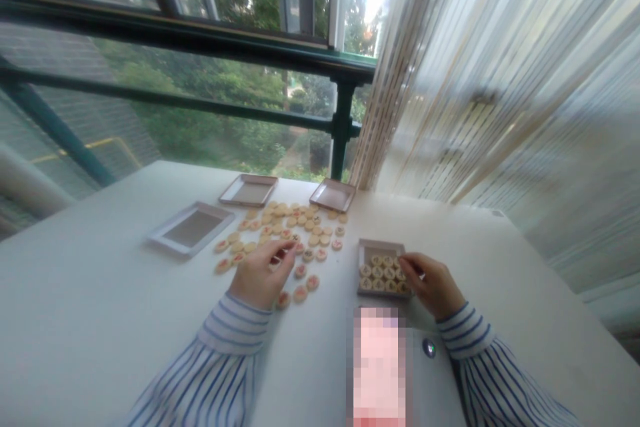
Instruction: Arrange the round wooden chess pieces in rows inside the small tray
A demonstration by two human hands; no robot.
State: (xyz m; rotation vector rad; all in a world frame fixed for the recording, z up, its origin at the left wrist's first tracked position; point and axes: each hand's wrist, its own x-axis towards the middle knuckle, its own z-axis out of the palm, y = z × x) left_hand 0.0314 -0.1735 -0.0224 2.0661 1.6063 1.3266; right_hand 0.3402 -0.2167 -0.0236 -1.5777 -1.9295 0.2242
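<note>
Round wooden Chinese chess pieces [300, 293] with red or dark characters lie scattered in the middle of the white table, some blank side up. Over their near edge is my left hand [263, 275], thumb and fingers pinched together beside a dark-marked piece [295, 238]; whatever is between the fingertips is hidden. To the right, a small open box [367, 248] holds rows of dark-marked pieces [377, 273], with bare floor at its far side. My right hand [434, 283] has its fingers closed at the box's right edge, and I cannot make out what they grip.
Two shallow trays [249, 191] [334, 195] and a larger pale tray [193, 228] lie beyond and left of the pieces. A pixelated object [379, 367] and a small dark round item [429, 347] are in front. A string curtain [480, 73] hangs right; a green railing [210, 103] runs behind.
</note>
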